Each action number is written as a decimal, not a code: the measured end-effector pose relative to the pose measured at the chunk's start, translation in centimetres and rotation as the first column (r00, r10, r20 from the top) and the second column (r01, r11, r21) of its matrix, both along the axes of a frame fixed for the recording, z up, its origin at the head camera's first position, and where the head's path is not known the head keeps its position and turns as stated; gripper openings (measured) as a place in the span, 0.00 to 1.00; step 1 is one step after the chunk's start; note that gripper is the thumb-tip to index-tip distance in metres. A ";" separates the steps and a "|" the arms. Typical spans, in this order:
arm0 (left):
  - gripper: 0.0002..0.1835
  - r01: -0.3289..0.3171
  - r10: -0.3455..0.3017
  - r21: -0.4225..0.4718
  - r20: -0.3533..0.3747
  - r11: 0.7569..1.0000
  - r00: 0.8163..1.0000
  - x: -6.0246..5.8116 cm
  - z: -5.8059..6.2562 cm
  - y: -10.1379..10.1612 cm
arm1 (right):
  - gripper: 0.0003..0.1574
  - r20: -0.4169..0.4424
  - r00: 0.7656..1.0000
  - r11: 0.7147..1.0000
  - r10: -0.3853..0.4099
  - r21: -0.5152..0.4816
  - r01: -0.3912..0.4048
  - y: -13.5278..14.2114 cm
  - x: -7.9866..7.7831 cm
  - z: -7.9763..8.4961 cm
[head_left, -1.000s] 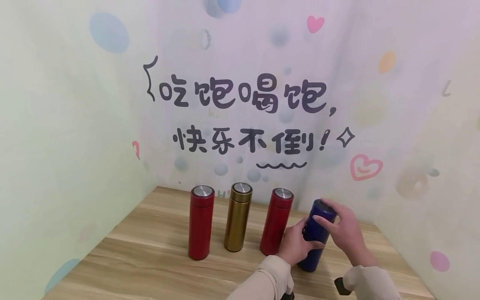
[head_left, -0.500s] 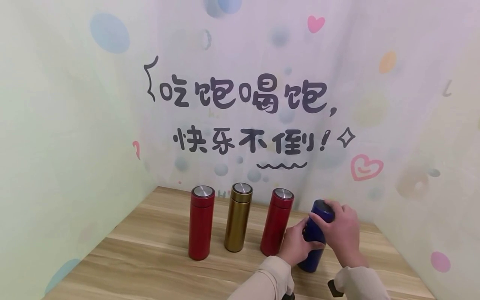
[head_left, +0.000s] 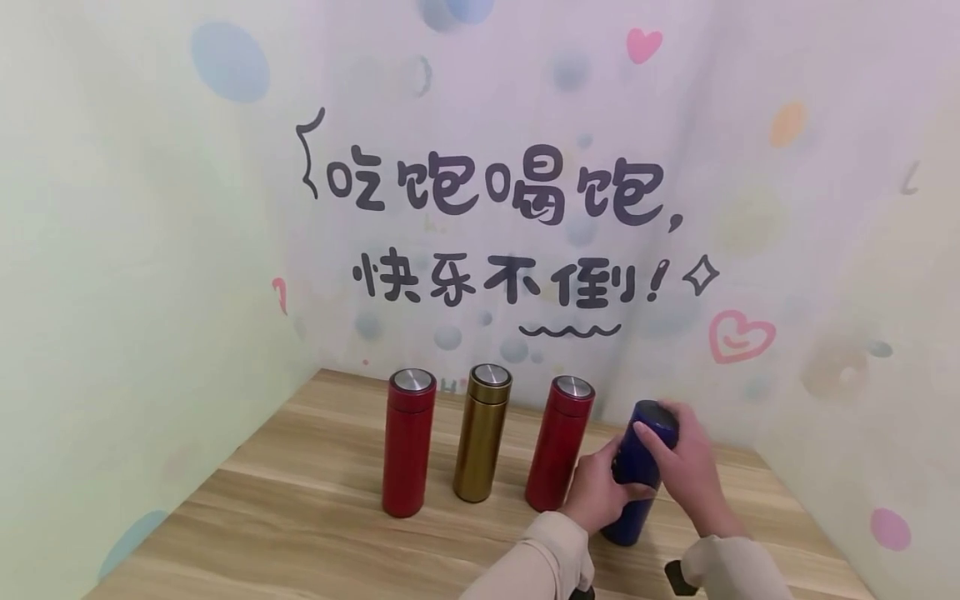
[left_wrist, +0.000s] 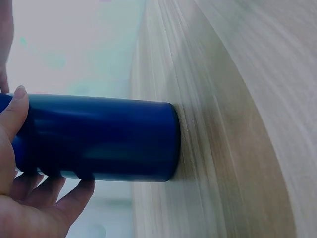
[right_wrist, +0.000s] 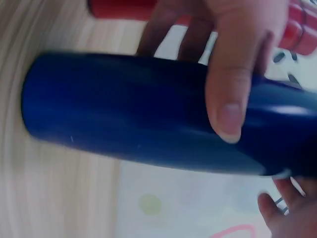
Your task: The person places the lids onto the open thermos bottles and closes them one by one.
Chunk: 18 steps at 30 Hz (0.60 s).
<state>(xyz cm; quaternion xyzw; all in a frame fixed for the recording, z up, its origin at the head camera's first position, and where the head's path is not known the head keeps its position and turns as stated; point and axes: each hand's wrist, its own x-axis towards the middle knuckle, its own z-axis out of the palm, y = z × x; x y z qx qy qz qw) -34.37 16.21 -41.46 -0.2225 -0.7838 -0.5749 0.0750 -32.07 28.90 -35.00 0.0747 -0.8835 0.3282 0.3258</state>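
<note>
A dark blue thermos bottle stands upright on the wood-grain table at the right of the head view. My left hand grips it round the middle, thumb across the front. Up at the lid, my right hand holds the top, its thumb on the near side and fingers behind. The left wrist view shows the bottle's base on the tabletop, with left fingers curled under the body. In the right wrist view the left thumb lies over the blue body, while the right fingers show at the lid end.
Left of the blue bottle stand a red thermos, a gold thermos and another red thermos, all upright with silver-topped lids. The nearer red one is close beside my left hand. A printed cloth backdrop rises behind the table.
My right hand turned leftward round the lid, then swung back right with its thumb repositioned. The left hand keeps its grip on the blue thermos. The head view shifted slightly.
</note>
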 end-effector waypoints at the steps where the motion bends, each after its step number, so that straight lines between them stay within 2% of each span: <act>1: 0.33 -0.003 0.003 0.001 -0.005 1.000 1.000 0.0 0.1 0.0 | 0.33 0.032 0.998 0.998 0.050 -0.042 -0.049 0.2 0.1 0.1; 4: 0.33 -0.005 0.005 0.002 -0.016 1.000 1.000 0.1 0.2 -0.1 | 0.33 0.105 0.976 0.973 0.189 -0.154 -0.172 0.9 0.2 0.3; 7: 0.34 0.010 -0.010 0.012 -0.019 1.000 1.000 0.0 0.2 -0.1 | 0.34 0.147 0.933 0.924 0.328 -0.253 -0.285 1.8 0.3 0.5; 9: 0.35 0.018 -0.017 0.020 -0.017 1.000 1.000 0.0 0.1 0.0 | 0.35 0.155 0.906 0.898 0.394 -0.278 -0.342 2.3 0.3 0.5; 11: 0.35 0.018 -0.018 0.028 -0.011 0.999 1.000 -0.1 0.1 0.0 | 0.35 0.165 0.889 0.885 0.428 -0.276 -0.375 2.8 0.2 0.7; 13: 0.35 0.015 -0.015 0.033 -0.005 0.999 1.000 0.0 0.1 -0.1 | 0.34 0.176 0.888 0.892 0.424 -0.251 -0.376 3.1 0.1 0.8; 18: 0.34 0.021 -0.022 0.046 0.019 0.999 1.000 0.2 0.1 -0.1 | 0.33 0.193 0.927 0.941 0.322 -0.169 -0.292 3.1 0.4 0.9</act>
